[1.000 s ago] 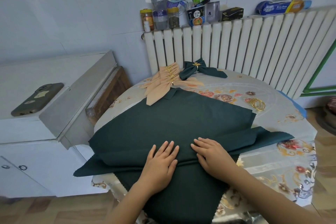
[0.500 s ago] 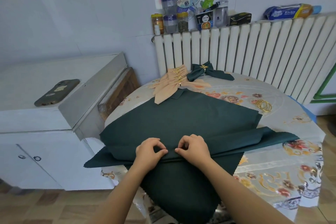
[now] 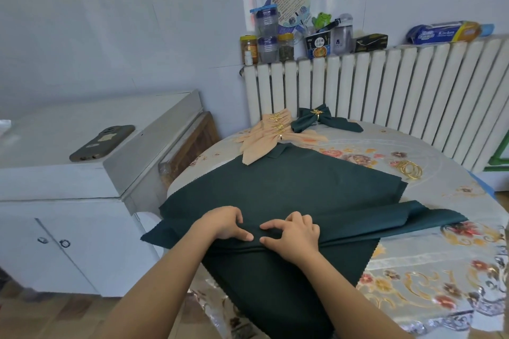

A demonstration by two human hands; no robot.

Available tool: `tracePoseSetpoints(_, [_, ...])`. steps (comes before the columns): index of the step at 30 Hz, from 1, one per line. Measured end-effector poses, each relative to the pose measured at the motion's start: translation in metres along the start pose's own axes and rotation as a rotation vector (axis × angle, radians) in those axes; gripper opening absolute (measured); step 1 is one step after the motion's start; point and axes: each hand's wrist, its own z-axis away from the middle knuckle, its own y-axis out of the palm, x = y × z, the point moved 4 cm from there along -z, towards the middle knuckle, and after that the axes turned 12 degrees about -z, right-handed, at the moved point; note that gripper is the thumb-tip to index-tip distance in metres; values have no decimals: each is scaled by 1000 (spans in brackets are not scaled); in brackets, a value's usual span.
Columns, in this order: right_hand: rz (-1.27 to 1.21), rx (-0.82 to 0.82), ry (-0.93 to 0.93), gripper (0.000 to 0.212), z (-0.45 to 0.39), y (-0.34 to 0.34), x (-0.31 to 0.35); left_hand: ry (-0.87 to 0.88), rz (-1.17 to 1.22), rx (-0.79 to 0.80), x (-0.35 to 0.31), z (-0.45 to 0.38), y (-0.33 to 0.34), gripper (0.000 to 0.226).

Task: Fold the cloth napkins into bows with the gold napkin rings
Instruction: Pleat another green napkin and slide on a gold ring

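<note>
From my remote feed: a round bench (image 3: 429, 264) under a floral cover stands before a white radiator (image 3: 385, 85), whose top carries jars (image 3: 266, 36), a frog figure (image 3: 321, 19) and a kitchen-roll pack (image 3: 443, 33). A phone (image 3: 102, 142) lies on the white cabinet (image 3: 68, 201) at left.

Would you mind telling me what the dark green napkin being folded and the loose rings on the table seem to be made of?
Dark green napkin: seemingly woven cloth, matte; it creases softly and has zigzag-cut edges. Loose rings: apparently thin metal with a shiny gold finish, judging by their bright glints, though gold-coated plastic cannot be ruled out.
</note>
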Motion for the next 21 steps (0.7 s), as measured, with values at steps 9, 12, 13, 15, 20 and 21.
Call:
tracePoseSetpoints(9, [1, 13, 11, 38, 0, -2, 0, -38, -73, -296, -21, 25, -1, 33])
tracePoseSetpoints(12, [-19, 12, 2, 38, 1, -1, -1, -23, -35, -425, -33, 41, 4, 14])
tracePoseSetpoints(13, [-24, 8, -1, 37, 0, -2, -1, -5, 5, -433, -37, 43, 6, 10])
tracePoseSetpoints(15, [-20, 18, -13, 37, 0, -2, -2, 32, 152, -362, -40, 48, 12, 10])
tracePoseSetpoints(20, [-84, 68, -29, 31, 1, -3, -7, 102, 483, -23, -32, 50, 12, 20])
tracePoseSetpoints(21, [-114, 69, -27, 28, 1, -4, -7, 124, 551, 27, -31, 53, 11, 17])
